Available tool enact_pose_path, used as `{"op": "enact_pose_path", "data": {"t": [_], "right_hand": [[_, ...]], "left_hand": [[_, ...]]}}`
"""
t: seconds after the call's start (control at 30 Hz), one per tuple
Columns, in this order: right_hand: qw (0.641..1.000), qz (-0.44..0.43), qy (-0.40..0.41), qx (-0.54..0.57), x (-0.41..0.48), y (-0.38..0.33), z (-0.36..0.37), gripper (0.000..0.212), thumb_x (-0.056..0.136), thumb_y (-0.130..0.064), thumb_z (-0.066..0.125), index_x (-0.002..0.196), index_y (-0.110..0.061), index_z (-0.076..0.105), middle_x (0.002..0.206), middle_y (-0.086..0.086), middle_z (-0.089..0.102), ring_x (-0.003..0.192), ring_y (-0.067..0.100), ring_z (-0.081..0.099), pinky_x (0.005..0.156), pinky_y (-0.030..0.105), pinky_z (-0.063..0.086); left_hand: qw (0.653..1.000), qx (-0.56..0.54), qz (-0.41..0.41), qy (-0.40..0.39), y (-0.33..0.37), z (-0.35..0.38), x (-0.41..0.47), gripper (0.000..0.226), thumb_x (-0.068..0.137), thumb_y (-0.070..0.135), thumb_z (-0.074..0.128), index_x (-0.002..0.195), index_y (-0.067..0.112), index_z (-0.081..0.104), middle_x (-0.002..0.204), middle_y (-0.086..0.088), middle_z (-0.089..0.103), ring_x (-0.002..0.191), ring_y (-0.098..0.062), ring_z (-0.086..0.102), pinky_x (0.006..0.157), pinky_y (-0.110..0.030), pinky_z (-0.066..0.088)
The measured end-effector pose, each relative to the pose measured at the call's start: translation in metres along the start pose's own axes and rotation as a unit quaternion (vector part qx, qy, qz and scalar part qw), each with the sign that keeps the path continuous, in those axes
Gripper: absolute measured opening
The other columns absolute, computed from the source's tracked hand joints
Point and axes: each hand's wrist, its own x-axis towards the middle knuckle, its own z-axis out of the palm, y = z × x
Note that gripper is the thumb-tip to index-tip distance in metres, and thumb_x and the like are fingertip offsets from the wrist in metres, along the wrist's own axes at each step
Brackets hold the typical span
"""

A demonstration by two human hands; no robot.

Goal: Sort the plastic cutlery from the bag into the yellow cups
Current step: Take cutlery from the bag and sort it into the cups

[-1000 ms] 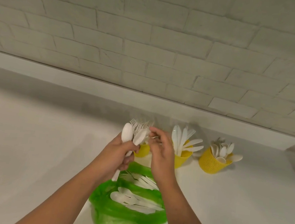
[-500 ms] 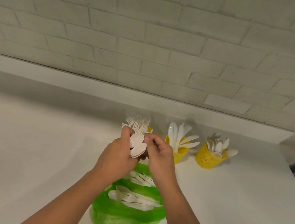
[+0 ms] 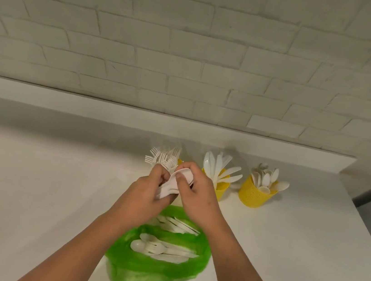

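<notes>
View from a head-worn camera, looking down at a person's two bare forearms over a white countertop (image 3: 29,190), with a white-painted brick wall (image 3: 169,43) behind.

The left hand (image 3: 145,196) and right hand (image 3: 198,197) meet just above the far end of a translucent green plastic bag (image 3: 154,271). Between them is a small stack of white plastic spoons (image 3: 175,181). The left hand's fingers curl around the handles from below. The right hand pinches the bowls, its thumb pressed flat on the top one.

One second earlier the left hand alone held the spoons upright, bowls fanned apart, while the right hand reached toward the forks. Half a second ago the hands had closed on the bowls. Now the spoons are nested tighter and tilted lower across the left palm.

The bag lies open on the counter, unmoved, with loose white plastic cutlery (image 3: 159,248) inside.

Three cups stand in a row beyond the hands, also unmoved. The left yellow plastic cup (image 3: 179,162) is mostly hidden and holds white plastic forks (image 3: 165,157). The middle yellow plastic cup (image 3: 222,188) holds white plastic knives (image 3: 219,166). The right yellow perforated plastic cup (image 3: 255,196) holds white spoons (image 3: 266,180).
</notes>
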Motion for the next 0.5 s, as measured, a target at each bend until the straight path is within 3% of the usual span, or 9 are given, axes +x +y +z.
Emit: {"op": "enact_pose_path", "data": {"t": [0.1, 0.17, 0.23, 0.33, 0.43, 0.5], "right_hand": [[0.999, -0.007, 0.030, -0.017, 0.008, -0.004, -0.015, 0.010, 0.101, -0.012, 0.056, 0.101, -0.019, 0.063, 0.078, -0.004, 0.064, 0.062, 0.002, 0.054, 0.058, 0.016, 0.040], [0.999, -0.001, 0.040, 0.002, 0.011, -0.005, -0.022, 0.008, 0.099, -0.014, 0.059, 0.100, -0.021, 0.062, 0.078, -0.001, 0.063, 0.059, 0.004, 0.051, 0.059, 0.020, 0.042], [0.995, 0.030, 0.050, 0.081, 0.010, -0.006, -0.021, 0.014, 0.096, -0.021, 0.066, 0.107, -0.027, 0.060, 0.081, -0.001, 0.062, 0.062, 0.009, 0.054, 0.060, 0.027, 0.045], [0.960, 0.095, 0.074, 0.254, 0.004, -0.005, -0.016, 0.032, 0.092, -0.025, 0.072, 0.119, -0.027, 0.055, 0.077, 0.008, 0.065, 0.054, 0.019, 0.054, 0.047, 0.030, 0.043], [0.944, 0.119, 0.074, 0.299, -0.001, -0.002, -0.025, 0.008, 0.095, -0.013, 0.067, 0.103, -0.013, 0.063, 0.077, 0.018, 0.067, 0.048, 0.025, 0.047, 0.044, 0.028, 0.039], [0.944, 0.143, 0.064, 0.292, -0.004, 0.001, -0.039, 0.005, 0.096, -0.010, 0.064, 0.098, -0.006, 0.063, 0.080, 0.023, 0.070, 0.050, 0.026, 0.049, 0.046, 0.030, 0.043]], "left_hand": [[0.998, 0.041, -0.004, -0.047, -0.006, -0.006, -0.002, 0.030, 0.092, 0.063, 0.057, 0.103, 0.036, 0.052, 0.078, 0.009, 0.068, 0.064, -0.008, 0.064, 0.059, -0.038, 0.054], [0.998, 0.008, -0.002, -0.063, -0.005, -0.005, -0.003, 0.036, 0.094, 0.068, 0.051, 0.094, 0.033, 0.057, 0.072, 0.005, 0.066, 0.059, -0.009, 0.061, 0.057, -0.037, 0.050], [0.997, -0.037, 0.007, -0.063, 0.001, -0.001, -0.002, 0.038, 0.096, 0.064, 0.050, 0.086, 0.029, 0.058, 0.069, 0.000, 0.063, 0.055, -0.008, 0.054, 0.055, -0.036, 0.045], [0.997, -0.030, 0.026, -0.068, 0.011, 0.007, 0.000, 0.048, 0.097, 0.068, 0.041, 0.093, 0.027, 0.066, 0.071, -0.003, 0.064, 0.056, -0.008, 0.051, 0.060, -0.041, 0.047], [0.995, 0.050, 0.037, -0.076, 0.018, 0.015, 0.003, 0.060, 0.093, 0.076, 0.028, 0.097, 0.028, 0.063, 0.070, 0.001, 0.063, 0.060, -0.012, 0.057, 0.061, -0.043, 0.050], [0.993, 0.091, 0.044, -0.059, 0.022, 0.021, 0.003, 0.055, 0.094, 0.076, 0.028, 0.095, 0.028, 0.055, 0.070, 0.004, 0.061, 0.063, -0.012, 0.058, 0.060, -0.042, 0.050]]}}
